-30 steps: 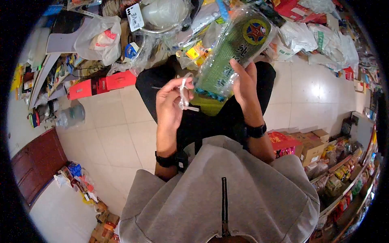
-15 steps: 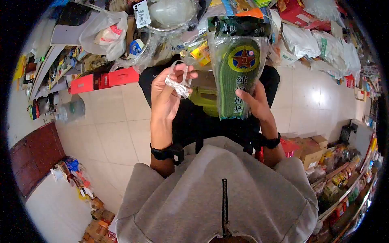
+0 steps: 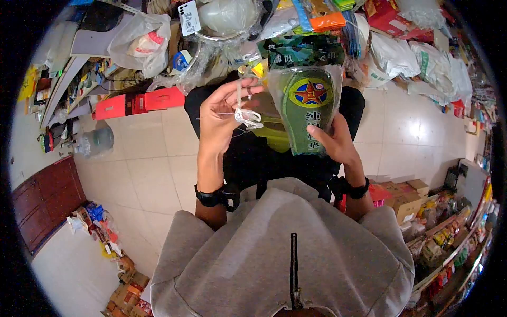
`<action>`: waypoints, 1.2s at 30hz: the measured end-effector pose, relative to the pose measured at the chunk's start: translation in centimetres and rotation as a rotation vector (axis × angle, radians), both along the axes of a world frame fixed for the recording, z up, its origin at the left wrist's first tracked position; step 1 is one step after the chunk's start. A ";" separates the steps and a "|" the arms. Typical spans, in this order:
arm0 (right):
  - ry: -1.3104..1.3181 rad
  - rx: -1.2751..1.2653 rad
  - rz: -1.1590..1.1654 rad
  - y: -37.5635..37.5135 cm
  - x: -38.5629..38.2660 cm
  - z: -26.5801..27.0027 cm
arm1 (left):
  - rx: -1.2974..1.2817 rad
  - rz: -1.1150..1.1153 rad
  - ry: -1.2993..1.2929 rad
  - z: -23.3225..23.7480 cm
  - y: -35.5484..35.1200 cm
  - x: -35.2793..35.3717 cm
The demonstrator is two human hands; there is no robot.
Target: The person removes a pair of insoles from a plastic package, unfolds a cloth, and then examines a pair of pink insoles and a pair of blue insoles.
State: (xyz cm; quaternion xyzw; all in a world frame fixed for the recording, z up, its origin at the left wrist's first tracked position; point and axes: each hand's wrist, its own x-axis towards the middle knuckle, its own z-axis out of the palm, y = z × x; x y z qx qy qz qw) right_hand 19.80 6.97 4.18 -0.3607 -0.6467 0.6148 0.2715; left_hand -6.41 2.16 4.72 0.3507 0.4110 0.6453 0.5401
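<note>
My right hand (image 3: 340, 141) grips the lower right edge of a clear plastic pack of green insoles (image 3: 302, 108), its thumb lying across the front. The pack has a camouflage header, a red star badge and a column of Chinese characters. My left hand (image 3: 215, 119) is raised just left of the pack, fingers curled. From its fingers hangs a tangled loop of whitish plastic string (image 3: 248, 119), with thin strands sticking out. Below, a yellow-green translucent object (image 3: 275, 134) lies partly hidden behind the pack.
Across the front is a cluttered surface with a plastic bag (image 3: 140, 45), a white phone-shaped item (image 3: 189, 17) and colourful packets (image 3: 325, 16). Red boxes (image 3: 138, 104) and a large water bottle (image 3: 96, 141) are at left. Cardboard boxes (image 3: 404, 198) and stocked shelves stand at right.
The insole pack has shifted slightly left, its header now tipped lower. The string bundle has swung a little to the right as my left hand turned.
</note>
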 end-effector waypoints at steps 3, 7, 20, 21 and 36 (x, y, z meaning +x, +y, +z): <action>0.044 -0.060 0.001 0.0 -0.1 0.5 | 0.004 0.010 0.095 0.7 0.0 0.2; -0.050 -0.055 0.145 0.2 -0.2 0.5 | -0.112 0.145 0.108 0.3 -0.9 -0.1; -0.059 -0.018 0.211 -1.6 -0.1 -1.9 | -0.050 0.099 0.133 3.0 -0.4 1.3; -0.061 -0.057 0.176 -1.6 0.0 -2.0 | -0.050 0.099 0.133 2.8 -0.5 1.3; 0.141 -0.155 0.236 -3.4 -1.2 -2.2 | -0.104 0.152 0.162 3.2 -1.5 3.5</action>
